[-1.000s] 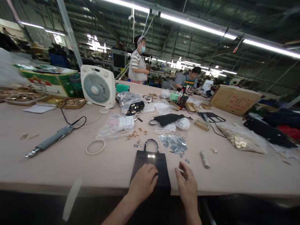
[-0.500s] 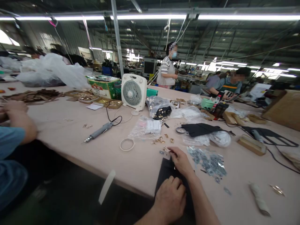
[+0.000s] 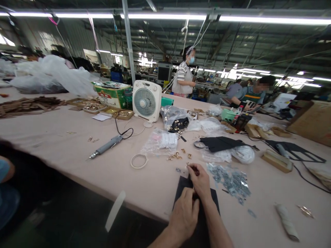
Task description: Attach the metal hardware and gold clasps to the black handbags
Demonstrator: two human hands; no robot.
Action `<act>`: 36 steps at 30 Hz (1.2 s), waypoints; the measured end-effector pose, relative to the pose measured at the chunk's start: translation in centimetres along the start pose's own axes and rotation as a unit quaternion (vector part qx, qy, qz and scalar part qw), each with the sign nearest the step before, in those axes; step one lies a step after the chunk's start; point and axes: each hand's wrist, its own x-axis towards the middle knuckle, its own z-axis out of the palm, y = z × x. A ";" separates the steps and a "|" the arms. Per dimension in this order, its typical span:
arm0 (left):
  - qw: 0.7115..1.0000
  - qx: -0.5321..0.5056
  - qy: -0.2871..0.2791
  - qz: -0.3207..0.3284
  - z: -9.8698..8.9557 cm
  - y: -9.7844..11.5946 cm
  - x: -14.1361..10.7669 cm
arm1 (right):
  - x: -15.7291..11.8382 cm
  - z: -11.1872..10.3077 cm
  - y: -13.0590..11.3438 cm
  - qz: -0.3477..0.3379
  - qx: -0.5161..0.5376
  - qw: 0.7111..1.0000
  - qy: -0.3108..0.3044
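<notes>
A black flat panel [image 3: 181, 186], leather or fabric, lies at the table's front edge under both my hands. My left hand [image 3: 184, 212] is closed on it, fingers curled and thumb pressed in; a small shiny spot shows near the fingertips. Just beyond, my right hand [image 3: 200, 182] is closed in a pinch at the panel's far end. At its fingertips shows a small gold-coloured metal fitting [image 3: 188, 165], partly hidden. Close by on the table lies a small grey metal plate [image 3: 178, 169]. More gold fittings [image 3: 175, 156] are grouped farther back.
Many grey metal plates [image 3: 230, 181] spread right of my hands. A tape roll [image 3: 139, 161], an electric screwdriver [image 3: 107, 146] and a fan [image 3: 146, 101] stand or lie to the left. Plastic bags [image 3: 160, 142] and black parts [image 3: 222, 142] lie behind. A co-worker [image 3: 254, 93] sits across the table.
My right hand's fingers have drawn together into a pinch, with a gold fitting at their tips. My left hand has shifted slightly up and left. The neighbour's arm at left has pulled back.
</notes>
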 end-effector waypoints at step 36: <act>0.971 -0.237 -0.019 -0.002 -0.7 -1.3 0.3 | -10.2 -5.2 -1.5 -0.058 0.000 0.998 0.014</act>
